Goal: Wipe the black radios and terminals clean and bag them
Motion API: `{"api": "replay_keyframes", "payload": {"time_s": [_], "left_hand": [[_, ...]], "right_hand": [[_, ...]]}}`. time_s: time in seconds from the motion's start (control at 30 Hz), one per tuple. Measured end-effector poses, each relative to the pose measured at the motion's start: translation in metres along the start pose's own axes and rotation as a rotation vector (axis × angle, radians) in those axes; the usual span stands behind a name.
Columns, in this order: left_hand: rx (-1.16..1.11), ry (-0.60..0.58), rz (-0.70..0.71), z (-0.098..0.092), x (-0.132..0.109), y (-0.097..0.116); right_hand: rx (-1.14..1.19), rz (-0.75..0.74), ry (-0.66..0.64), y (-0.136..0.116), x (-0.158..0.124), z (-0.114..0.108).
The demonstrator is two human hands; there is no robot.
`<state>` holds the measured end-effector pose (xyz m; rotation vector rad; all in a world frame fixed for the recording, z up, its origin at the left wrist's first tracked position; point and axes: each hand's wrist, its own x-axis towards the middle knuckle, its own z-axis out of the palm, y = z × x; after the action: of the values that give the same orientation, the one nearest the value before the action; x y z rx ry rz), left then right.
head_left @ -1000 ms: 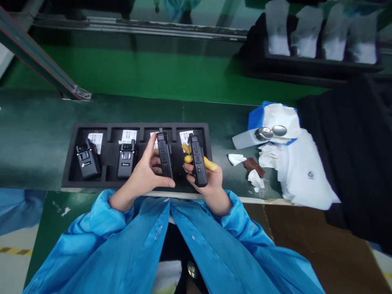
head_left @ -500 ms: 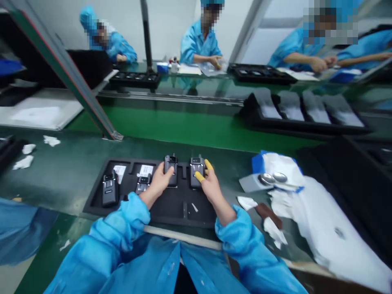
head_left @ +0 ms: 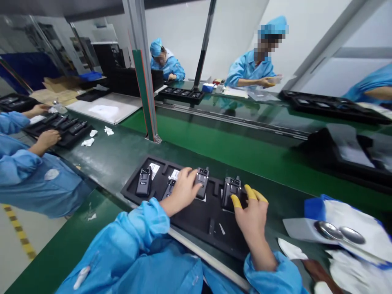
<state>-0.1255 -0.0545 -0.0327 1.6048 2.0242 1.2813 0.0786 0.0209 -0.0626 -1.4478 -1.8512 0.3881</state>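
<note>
In the black tray [head_left: 191, 222] on the green bench [head_left: 107, 175], four radios are lying in a row, and both hands are working at the two toward the right. The left hand [head_left: 182, 190] is curving narrowly beside the third radio [head_left: 202, 181], its thumb lying over the front; whether it is gripping or only touching, I cannot tell. The right hand [head_left: 252, 212], wearing yellow finger covers, is spreading moderately at the fourth radio [head_left: 230, 195], thumb by its front and fingers near its right side; here too, a firm hold is not showing clearly. Pale paper is peeking from under both radios, so a careless slide could be creasing or dragging it. A loose white scrap [head_left: 222, 228] is lying in the tray below the fourth radio and could be getting trapped beneath it. If either hand is pushing unevenly, a radio could be tilting against a divider or catching its stubby antenna. The left forearm is partly covering the second radio [head_left: 169, 190], so a sleeve could be nudging it unseen.
</note>
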Motion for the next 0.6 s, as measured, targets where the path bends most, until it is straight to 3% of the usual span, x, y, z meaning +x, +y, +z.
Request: {"api": "replay_keyframes", "payload": {"time_s": [0.13, 0.27, 0.37, 0.47, 0.6], "left_hand": [[0.047, 0.060, -0.089, -0.059, -0.017, -0.025], [0.384, 0.158, -0.274, -0.103, -0.037, -0.062], [0.514, 0.113, -0.357, -0.116, -0.051, -0.076], [0.530, 0.064, -0.360, -0.115, -0.056, -0.077], [0.619, -0.009, -0.401, -0.111, -0.048, -0.074]], "right_hand": [[0.014, -0.125, -0.095, -0.029, -0.020, -0.015], [-0.015, -0.297, -0.304, -0.067, -0.046, 0.003], [-0.150, -0.338, -0.466, -0.096, -0.061, 0.028], [-0.313, -0.325, -0.600, -0.121, -0.070, 0.047], [-0.334, -0.324, -0.673, -0.136, -0.080, 0.061]]}}
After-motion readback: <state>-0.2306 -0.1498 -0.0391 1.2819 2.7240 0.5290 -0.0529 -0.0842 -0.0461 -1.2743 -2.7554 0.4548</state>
